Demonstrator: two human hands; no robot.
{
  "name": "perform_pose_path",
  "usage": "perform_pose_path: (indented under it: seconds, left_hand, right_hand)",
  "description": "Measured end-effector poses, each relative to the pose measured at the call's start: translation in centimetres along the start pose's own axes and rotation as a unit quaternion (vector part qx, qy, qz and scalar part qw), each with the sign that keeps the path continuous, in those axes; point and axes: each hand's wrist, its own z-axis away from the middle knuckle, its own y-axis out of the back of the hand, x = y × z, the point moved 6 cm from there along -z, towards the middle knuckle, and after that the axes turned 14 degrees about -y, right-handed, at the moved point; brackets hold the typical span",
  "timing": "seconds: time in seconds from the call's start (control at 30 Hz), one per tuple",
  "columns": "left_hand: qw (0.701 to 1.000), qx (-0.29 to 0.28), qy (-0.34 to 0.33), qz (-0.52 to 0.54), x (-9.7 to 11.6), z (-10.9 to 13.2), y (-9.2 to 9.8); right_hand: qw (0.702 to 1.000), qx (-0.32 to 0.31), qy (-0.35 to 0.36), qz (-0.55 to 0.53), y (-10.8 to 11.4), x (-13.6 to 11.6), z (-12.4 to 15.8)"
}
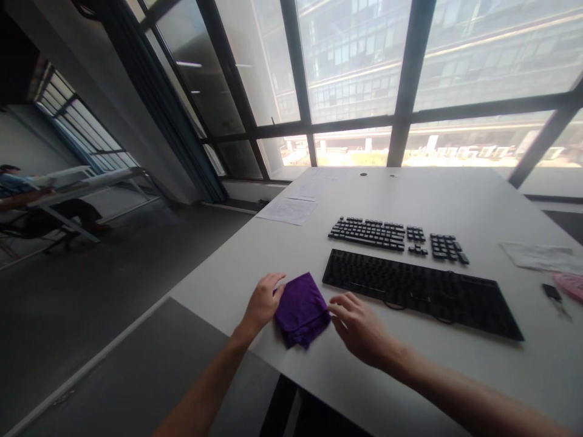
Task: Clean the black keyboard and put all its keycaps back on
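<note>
A folded purple cloth (301, 309) lies on the white desk near its front left edge, its lower edge ruffled. At the cloth's left side is my left hand (263, 301), thumb and fingers apart, the fingertips by the cloth's edge. My right hand (357, 325) is at the right corner of the cloth, fingers bent and the thumb apart from them. Its fingertips are at the cloth's edge; whether they press on it I cannot tell. Just beyond my right hand lies a long black keyboard body (419, 291). Behind that, black keycaps (368, 233) are laid out in keyboard order.
Printed papers (289, 210) lie along the desk's left edge. On the right are a pale flat packet (542, 257), a small black item (551, 291) and a pink object (569, 284). A grey surface (182, 364) adjoins the desk at front left. Windows stand behind; a person sits far left.
</note>
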Motion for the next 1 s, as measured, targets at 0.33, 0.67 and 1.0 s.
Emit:
perform_pose_path:
  seconds: [0.33,0.67,1.0]
  left_hand:
    - [0.965,-0.147,0.051,0.212,1.3,-2.9,-1.4]
    - [0.837,-0.334,-0.008,0.434,8.3,-9.0,-2.4]
    - [0.922,-0.234,-0.125,0.281,8.0,-18.8,-5.0]
  right_hand:
    - [0.992,-0.066,-0.047,0.096,-4.4,-1.7,-1.4]
    - [0.955,0.016,-0.196,-0.22,0.7,5.8,-5.8]
    - [0.944,0.08,-0.297,-0.116,6.1,10.9,-9.3]
